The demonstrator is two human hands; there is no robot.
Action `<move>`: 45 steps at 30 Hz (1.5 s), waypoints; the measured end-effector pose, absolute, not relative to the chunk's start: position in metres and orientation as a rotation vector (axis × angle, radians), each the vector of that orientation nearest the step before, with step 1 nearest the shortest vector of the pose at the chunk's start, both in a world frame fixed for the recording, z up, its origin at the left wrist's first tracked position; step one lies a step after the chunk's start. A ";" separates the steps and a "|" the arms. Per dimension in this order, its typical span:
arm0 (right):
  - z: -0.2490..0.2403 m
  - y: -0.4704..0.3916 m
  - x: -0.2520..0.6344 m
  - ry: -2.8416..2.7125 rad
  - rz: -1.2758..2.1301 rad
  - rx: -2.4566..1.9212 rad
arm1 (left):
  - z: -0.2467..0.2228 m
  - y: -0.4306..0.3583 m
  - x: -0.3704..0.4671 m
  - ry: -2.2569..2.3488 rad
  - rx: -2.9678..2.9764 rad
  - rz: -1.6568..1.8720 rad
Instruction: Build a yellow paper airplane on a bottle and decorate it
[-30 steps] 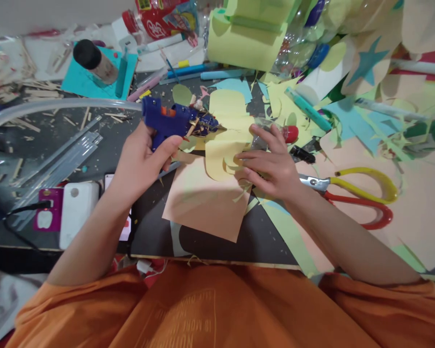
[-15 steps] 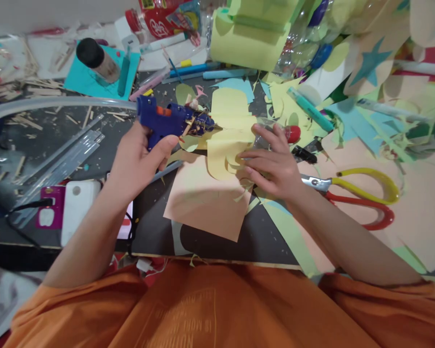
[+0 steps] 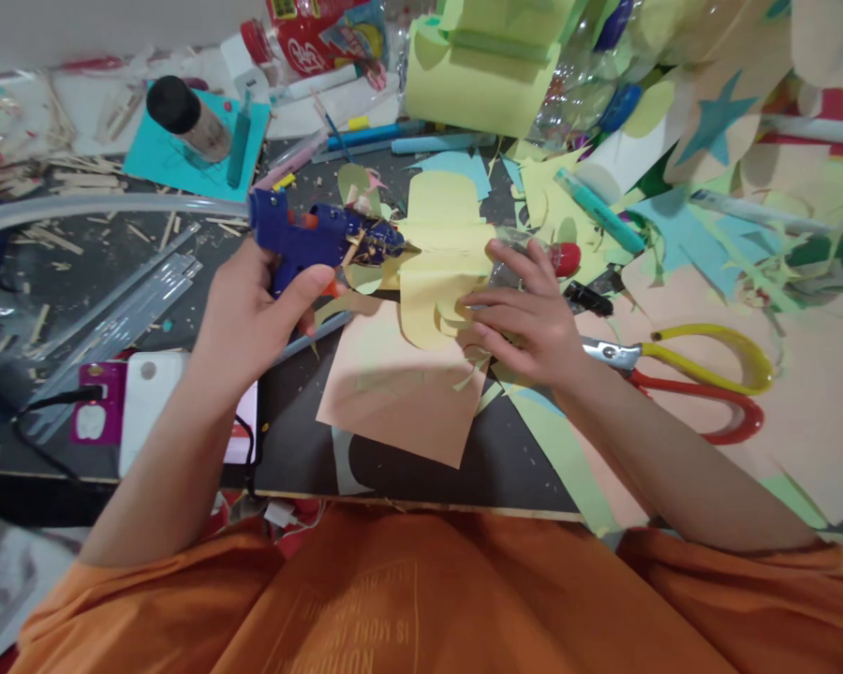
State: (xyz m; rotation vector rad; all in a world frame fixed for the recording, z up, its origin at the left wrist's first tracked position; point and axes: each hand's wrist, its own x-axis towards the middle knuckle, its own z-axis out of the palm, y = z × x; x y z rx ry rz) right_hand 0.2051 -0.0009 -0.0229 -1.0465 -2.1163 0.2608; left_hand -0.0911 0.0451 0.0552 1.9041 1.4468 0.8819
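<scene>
My left hand is wrapped around the handle of a blue hot glue gun. Bits of debris cling to its front, and its nozzle points right, at the fold of a yellow paper cutout. A long clear glue stick trails from the gun's rear. At the cutout's right edge, my right hand holds the paper, fingers bent over it and thumb mostly hidden. Behind those fingers lies a clear plastic bottle with a red cap. A peach paper sheet lies below the cutout.
Scissors with yellow and red handles lie by my right forearm. Loose clear glue sticks, a white power bank and a black-capped jar are on the left. Markers, paper scraps and a red-labelled bottle crowd the back.
My left hand has drawn the glue gun slightly left, so its nozzle has backed away a little along the yellow paper. The right hand and paper stay nearly still.
</scene>
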 end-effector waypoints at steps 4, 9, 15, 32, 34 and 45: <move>-0.022 -0.001 0.204 -2.123 0.301 -1.093 | 0.057 0.046 -0.091 1.485 1.916 0.888; -0.023 -0.001 0.204 -2.117 0.311 -1.078 | 0.062 0.041 -0.085 1.475 1.942 0.836; -0.025 0.000 0.204 -2.092 0.285 -1.017 | 0.062 0.051 -0.107 1.564 1.636 1.162; -0.028 0.003 0.204 -2.068 0.313 -1.050 | 0.002 0.078 -0.157 1.733 0.896 1.416; -0.026 0.003 0.204 -2.071 0.321 -1.056 | 0.015 0.061 -0.145 1.716 0.945 1.590; -0.020 -0.001 0.210 -2.025 0.372 -1.039 | 0.007 0.003 -0.029 1.497 2.303 0.804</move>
